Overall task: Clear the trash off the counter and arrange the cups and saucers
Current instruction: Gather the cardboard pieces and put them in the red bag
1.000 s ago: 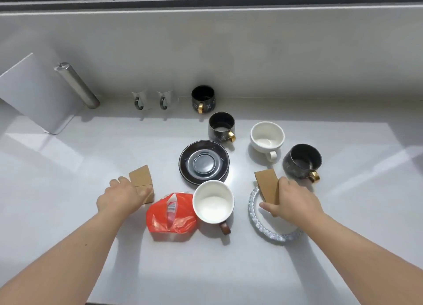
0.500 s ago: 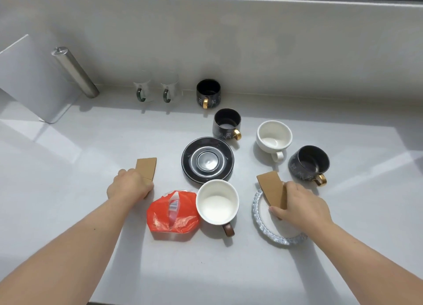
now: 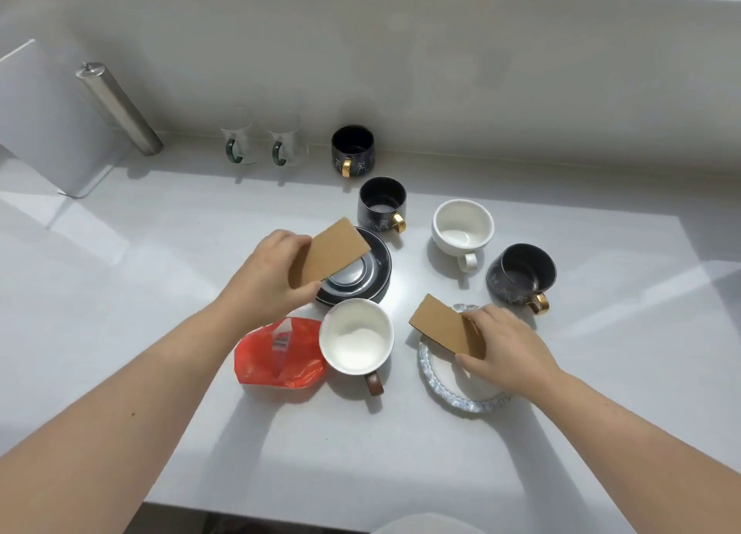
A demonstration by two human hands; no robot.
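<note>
My left hand (image 3: pixel 266 276) holds a brown cardboard piece (image 3: pixel 328 252) lifted above the black saucer (image 3: pixel 377 268). My right hand (image 3: pixel 507 347) grips a second cardboard piece (image 3: pixel 443 325) over the clear glass saucer (image 3: pixel 461 397). A red plastic bag (image 3: pixel 276 353) lies on the counter beside a white cup with a brown handle (image 3: pixel 356 339). Further back stand a white cup (image 3: pixel 462 228), a black cup (image 3: pixel 381 204) behind the black saucer, a black cup (image 3: pixel 521 278) at right, and another black cup (image 3: pixel 352 150) by the wall.
Two clear glass mugs with green handles (image 3: pixel 260 142) stand at the back wall. A steel cylinder (image 3: pixel 118 106) and a white board (image 3: pixel 44 120) lean at the far left. The counter's front edge (image 3: pixel 256 517) runs below my arms.
My left hand has lifted its cardboard piece off the counter and carried it right, over the black saucer. My right hand has tilted its piece flatter above the glass saucer.
</note>
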